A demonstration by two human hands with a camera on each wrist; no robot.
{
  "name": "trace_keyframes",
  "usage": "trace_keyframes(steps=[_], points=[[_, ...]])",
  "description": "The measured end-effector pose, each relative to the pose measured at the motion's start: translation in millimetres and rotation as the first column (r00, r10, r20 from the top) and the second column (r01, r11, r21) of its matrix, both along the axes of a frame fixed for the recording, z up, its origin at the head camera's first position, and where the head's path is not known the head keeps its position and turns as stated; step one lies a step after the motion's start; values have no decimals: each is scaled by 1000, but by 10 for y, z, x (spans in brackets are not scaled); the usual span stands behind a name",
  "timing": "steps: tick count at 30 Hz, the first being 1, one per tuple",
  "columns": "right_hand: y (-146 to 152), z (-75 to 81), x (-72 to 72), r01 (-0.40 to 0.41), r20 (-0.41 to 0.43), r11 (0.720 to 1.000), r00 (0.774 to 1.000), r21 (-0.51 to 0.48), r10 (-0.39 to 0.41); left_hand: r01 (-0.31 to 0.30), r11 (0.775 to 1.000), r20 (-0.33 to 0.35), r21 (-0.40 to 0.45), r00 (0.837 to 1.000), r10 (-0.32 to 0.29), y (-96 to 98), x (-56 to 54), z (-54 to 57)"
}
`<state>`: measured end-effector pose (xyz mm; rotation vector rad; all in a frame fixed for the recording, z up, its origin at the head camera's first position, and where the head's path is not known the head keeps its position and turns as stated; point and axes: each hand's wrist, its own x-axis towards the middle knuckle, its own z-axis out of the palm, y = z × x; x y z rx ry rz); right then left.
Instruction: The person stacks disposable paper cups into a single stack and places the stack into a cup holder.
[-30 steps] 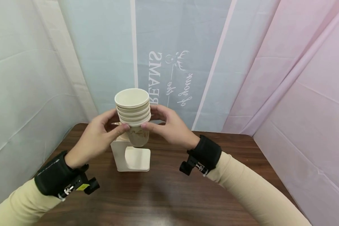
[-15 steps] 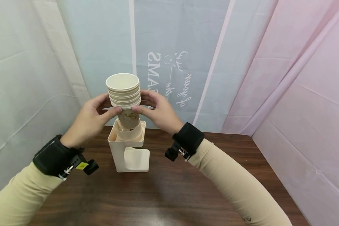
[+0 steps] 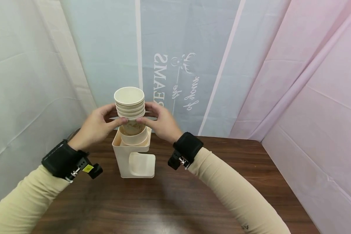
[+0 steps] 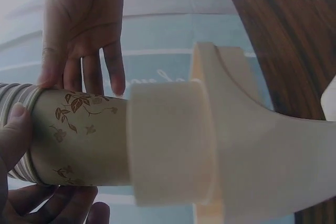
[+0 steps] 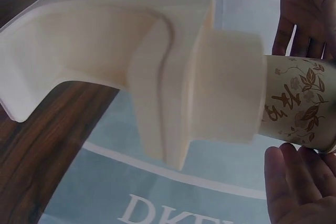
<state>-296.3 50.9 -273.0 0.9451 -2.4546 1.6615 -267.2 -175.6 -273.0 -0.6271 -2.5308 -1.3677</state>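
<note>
A stack of several nested paper cups [image 3: 130,109], white-rimmed with brown leaf print, stands upright between my hands. Its lower end is inside the round collar [image 3: 134,139] on top of a cream plastic cup dispenser [image 3: 123,162]. My left hand [image 3: 97,125] grips the stack from the left, thumb near the lower rims. From the right, my right hand [image 3: 163,123] holds it the same way. Both wrist views show the printed cup wall [image 4: 84,135] entering the collar [image 5: 228,85]. The fingers behind the stack are partly hidden in the head view.
The dispenser's flat base [image 3: 142,165] rests on a dark wooden table [image 3: 210,191]. Behind the table hangs a pale blue curtain [image 3: 111,48] with white lettering; a pinkish curtain [image 3: 316,113] runs along the right and a white one [image 3: 26,97] along the left.
Both hands have carried the cup stack left and up over the dispenser, then lowered it so its bottom end went into the collar. The dispenser has stayed in place.
</note>
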Motion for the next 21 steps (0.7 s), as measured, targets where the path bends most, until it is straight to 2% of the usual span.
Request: trace_keyframes(steps=[4,9,16,21], points=[[-4,-76,-31,37,-35,995,999,98,-33,0,1000,39,-11,999,0,-26,10,-81],[-10,-165,-48,66,-49,983,997,169,-58,9,999,78,-48,997,-5,-41,3,-171],[-18,-255,-42,90,-61,968,995,234,-77,-3,990,104,-138,994,18,-65,-19,-245],[-19,-284,-35,101,-74,961,994,258,-85,29,989,125,-142,992,-11,-78,-21,-280]])
